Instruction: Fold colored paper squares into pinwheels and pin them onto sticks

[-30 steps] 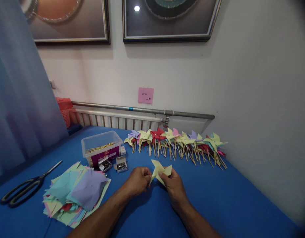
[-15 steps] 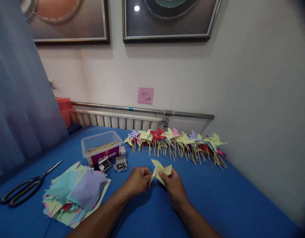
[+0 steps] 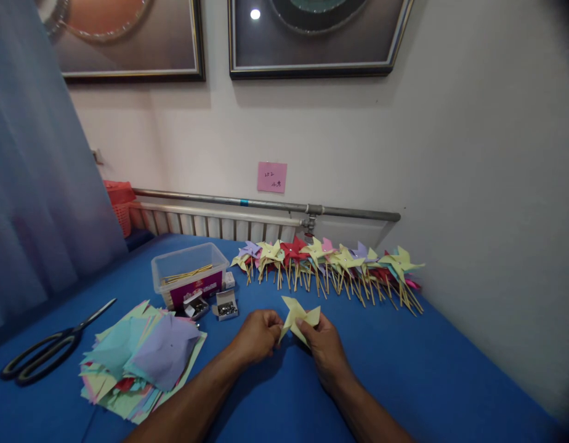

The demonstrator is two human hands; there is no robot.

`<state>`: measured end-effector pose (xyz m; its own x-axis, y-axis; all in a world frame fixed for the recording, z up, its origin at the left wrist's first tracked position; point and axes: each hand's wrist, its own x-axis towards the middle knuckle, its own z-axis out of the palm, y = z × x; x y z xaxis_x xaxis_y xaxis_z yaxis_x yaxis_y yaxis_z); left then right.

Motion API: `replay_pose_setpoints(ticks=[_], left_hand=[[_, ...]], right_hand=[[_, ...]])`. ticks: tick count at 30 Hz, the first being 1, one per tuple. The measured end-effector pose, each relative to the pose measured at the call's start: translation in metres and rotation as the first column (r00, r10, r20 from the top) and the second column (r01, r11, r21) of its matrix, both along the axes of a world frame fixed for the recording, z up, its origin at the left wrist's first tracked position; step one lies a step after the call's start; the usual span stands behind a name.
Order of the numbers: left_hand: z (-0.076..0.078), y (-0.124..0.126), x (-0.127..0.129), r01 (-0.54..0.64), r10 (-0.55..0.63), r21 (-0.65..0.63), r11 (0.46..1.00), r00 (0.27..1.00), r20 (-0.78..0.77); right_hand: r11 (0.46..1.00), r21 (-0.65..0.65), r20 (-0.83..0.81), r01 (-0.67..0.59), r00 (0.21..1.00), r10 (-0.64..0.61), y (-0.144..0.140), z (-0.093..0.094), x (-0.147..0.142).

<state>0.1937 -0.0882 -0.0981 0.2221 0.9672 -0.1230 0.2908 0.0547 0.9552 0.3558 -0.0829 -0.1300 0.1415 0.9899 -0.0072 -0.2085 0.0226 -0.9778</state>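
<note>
A pale yellow paper pinwheel (image 3: pixel 292 315) with folded blades is held above the blue tablecloth. My right hand (image 3: pixel 328 347) grips it, with the thumb pressed over its centre and the fingers behind. Just left of it, my left hand (image 3: pixel 259 335) is closed in a pinch by the pinwheel's lower left blade. What those fingertips hold, if anything, is hidden. Beyond my left hand stand small open boxes of metal pins; one box (image 3: pixel 226 306) faces me. To the left lies a loose pile of cut coloured paper squares (image 3: pixel 167 351).
Black-handled scissors (image 3: pixel 58 347) lie at the far left. A clear plastic tub (image 3: pixel 189 271) contains thin wooden sticks. Finished pinwheels on sticks (image 3: pixel 316 261) line the table's back edge. Behind them run a metal pipe (image 3: pixel 358 213) and a white radiator (image 3: pixel 210 223).
</note>
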Motion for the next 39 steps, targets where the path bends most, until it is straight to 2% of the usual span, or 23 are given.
replay_pose_setpoints(ticks=[19, 32, 39], left_hand=[[-0.0044, 0.0016, 0.0002, 0.007, -0.007, 0.005, 1.0, 1.0, 0.004], [-0.0046, 0.0003, 0.001, 0.006, -0.006, 0.002, 1.0, 1.0, 0.012], [-0.0053, 0.0014, 0.0011, 0.012, -0.012, 0.005, 1.0, 1.0, 0.007]], right_hand=[[1.0, 0.002, 0.035, 0.004, 0.999, -0.004, 0.002, -0.0037, 0.0007], [1.0, 0.018, 0.014, -0.007, 1.0, 0.007, -0.0017, 0.0025, 0.0006], [1.0, 0.026, 0.056, 0.011, 0.998, -0.012, -0.0026, 0.0056, 0.0003]])
